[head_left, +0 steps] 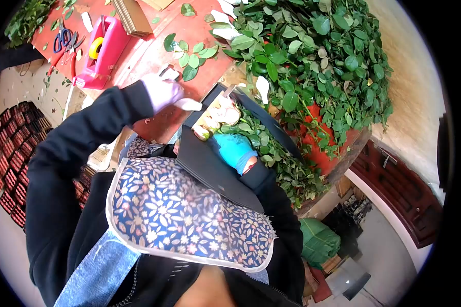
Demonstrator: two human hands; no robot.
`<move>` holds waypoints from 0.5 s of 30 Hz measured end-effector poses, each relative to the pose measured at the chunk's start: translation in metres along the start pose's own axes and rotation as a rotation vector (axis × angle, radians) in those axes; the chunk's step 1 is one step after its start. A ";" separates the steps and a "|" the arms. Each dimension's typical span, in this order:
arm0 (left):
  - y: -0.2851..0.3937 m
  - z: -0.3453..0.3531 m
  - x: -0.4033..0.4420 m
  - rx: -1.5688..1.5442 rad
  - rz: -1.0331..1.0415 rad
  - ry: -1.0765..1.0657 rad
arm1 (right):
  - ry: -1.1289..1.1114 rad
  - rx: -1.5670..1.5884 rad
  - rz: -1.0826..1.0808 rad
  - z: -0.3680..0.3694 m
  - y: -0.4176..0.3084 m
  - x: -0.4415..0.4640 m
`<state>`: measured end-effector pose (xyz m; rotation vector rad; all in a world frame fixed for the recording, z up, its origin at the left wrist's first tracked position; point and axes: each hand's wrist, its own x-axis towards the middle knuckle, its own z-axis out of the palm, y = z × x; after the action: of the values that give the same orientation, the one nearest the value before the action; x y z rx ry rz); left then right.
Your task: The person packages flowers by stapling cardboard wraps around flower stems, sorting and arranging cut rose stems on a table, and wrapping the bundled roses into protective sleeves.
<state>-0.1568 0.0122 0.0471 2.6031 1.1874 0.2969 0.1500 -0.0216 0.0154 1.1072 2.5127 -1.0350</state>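
Observation:
My right hand (pixel 235 151), in a blue glove, wraps round a bunch of pale cream-pink roses (pixel 221 113) just below the blooms. Green leaves (pixel 269 146) trail from the bunch toward my right forearm. Dark wrapping sheets (pixel 205 162) lie under and beside the roses, against my flowered apron (pixel 189 215). Over the red table, my left hand (pixel 161 93), in a pale glove, is apart from the roses with its thumb side toward them. Its thumb and fingers look spread; bright light blurs their edges. A small whitish piece (pixel 170 73) is at its fingertips.
A pink tape dispenser (pixel 105 53), scissors (pixel 62 40) and red-handled cutters (pixel 72 48) lie at the left of the red table (pixel 138 66). Cardboard pieces (pixel 132 18) are behind. A large leafy heap (pixel 317 56) covers the right side. Loose leaves (pixel 192 60) lie between.

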 end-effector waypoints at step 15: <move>0.018 0.002 -0.113 -0.034 -0.450 -0.396 | -0.141 -0.173 -0.067 -0.019 -0.011 0.017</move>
<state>-0.2163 -0.0854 0.0427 2.1408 1.5360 -0.2725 0.1324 -0.0042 0.0280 0.8766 2.4861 -0.8601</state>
